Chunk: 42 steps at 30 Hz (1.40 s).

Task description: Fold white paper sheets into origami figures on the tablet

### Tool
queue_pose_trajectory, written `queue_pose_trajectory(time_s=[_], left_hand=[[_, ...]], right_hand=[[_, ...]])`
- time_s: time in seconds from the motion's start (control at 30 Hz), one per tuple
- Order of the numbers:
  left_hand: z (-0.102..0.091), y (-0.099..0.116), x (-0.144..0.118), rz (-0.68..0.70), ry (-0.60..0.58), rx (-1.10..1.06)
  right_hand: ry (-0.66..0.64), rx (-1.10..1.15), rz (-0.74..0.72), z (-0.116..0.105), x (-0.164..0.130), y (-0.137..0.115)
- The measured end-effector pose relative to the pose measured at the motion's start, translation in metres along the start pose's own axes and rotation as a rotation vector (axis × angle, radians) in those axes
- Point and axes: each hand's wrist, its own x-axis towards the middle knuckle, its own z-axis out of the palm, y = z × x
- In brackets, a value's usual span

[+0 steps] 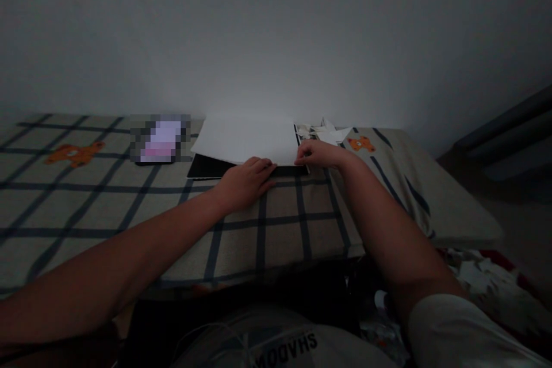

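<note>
A white sheet of paper lies on a black board on the checked bedcover, close to the wall. My left hand rests flat at the sheet's near edge, fingers on the black board. My right hand pinches the sheet's near right corner. The light is dim, so fine detail at the fingertips is hard to see.
A blurred, lit phone lies left of the paper. Crumpled white paper scraps sit behind my right hand. Orange bear prints mark the cover. The bed's right edge drops to a cluttered floor.
</note>
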Motion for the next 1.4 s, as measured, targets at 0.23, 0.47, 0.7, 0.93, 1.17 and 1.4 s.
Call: queue_pose_trajectory(time_s=[0.23, 0.47, 0.7, 0.93, 1.17, 1.4], left_hand=[[-0.002, 0.000, 0.002, -0.005, -0.023, -0.001], [-0.008, 0.002, 0.002, -0.025, -0.057, 0.001], [-0.014, 0.006, 0.005, -0.042, -0.049, 0.000], [-0.015, 0.010, 0.006, -0.017, -0.048, 0.018], [-0.010, 0.007, 0.010, -0.001, -0.072, 0.057], [-0.013, 0.006, 0.012, 0.008, -0.085, 0.041]], right_hand=[[0.012, -0.037, 0.010, 0.002, 0.000, -0.001], [0.008, -0.025, 0.015, 0.003, 0.000, -0.003], [0.065, 0.002, -0.001, 0.001, -0.002, -0.013], [0.029, 0.061, 0.012, -0.006, -0.008, -0.010], [-0.028, 0.132, 0.069, -0.008, -0.008, 0.001], [0.158, 0.087, 0.042, -0.016, -0.014, -0.013]])
